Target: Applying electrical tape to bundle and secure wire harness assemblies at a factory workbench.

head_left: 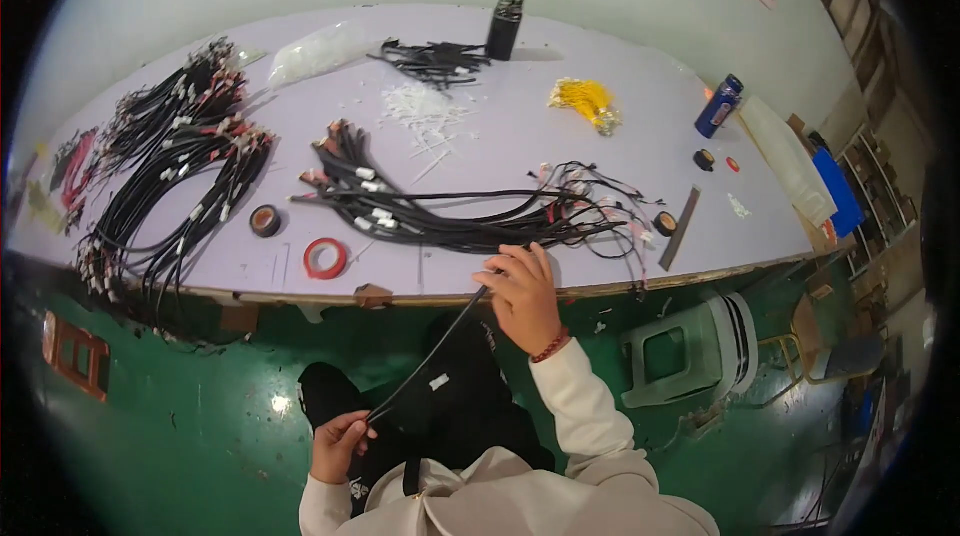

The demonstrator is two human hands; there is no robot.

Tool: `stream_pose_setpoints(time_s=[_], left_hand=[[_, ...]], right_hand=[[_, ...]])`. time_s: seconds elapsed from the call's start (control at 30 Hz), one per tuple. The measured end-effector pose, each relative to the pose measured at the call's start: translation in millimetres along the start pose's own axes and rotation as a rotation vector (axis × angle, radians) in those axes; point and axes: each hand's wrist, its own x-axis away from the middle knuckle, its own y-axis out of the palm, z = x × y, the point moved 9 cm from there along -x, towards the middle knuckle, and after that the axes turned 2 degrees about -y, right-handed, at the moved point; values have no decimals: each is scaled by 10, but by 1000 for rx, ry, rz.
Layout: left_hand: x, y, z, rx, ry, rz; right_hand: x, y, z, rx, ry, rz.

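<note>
A black cable (424, 361) is stretched at a slant over my lap. Its lower end is pinched in my left hand (340, 443), fingers closed. Up at the table's front edge, my right hand (524, 298) has its fingers closed around the upper part of the same cable; the very end there is hidden by the fingers. Just beyond my right hand lies a thick bundle of black cables (430, 221), with white tags, reddish ends at the left and thin loose wires at the right.
More black cable bundles (130, 206) fill the table's left side. Tape rolls, one red (325, 258) and one dark (265, 221), lie near the front edge. White ties (425, 116), yellow wires (590, 104), a black bottle (505, 26) and a blue can (719, 106) stand or lie farther back. Stools (690, 351) are at right.
</note>
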Motion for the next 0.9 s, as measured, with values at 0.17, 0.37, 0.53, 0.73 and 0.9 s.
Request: stream_pose_setpoints(time_s=[0.17, 0.37, 0.53, 0.73, 0.9], left_hand=[[-4, -12, 46, 48, 62, 55], [31, -19, 66, 59, 76, 76], [-24, -43, 63, 68, 107, 116], [-91, -81, 61, 74, 65, 155], [-93, -152, 157, 148, 54, 85]], right_hand=[[49, 1, -23, -27, 20, -19], [36, 23, -37, -59, 45, -2], [70, 50, 1, -103, 57, 16], [55, 65, 3, -113, 23, -4], [-54, 23, -77, -84, 15, -23]])
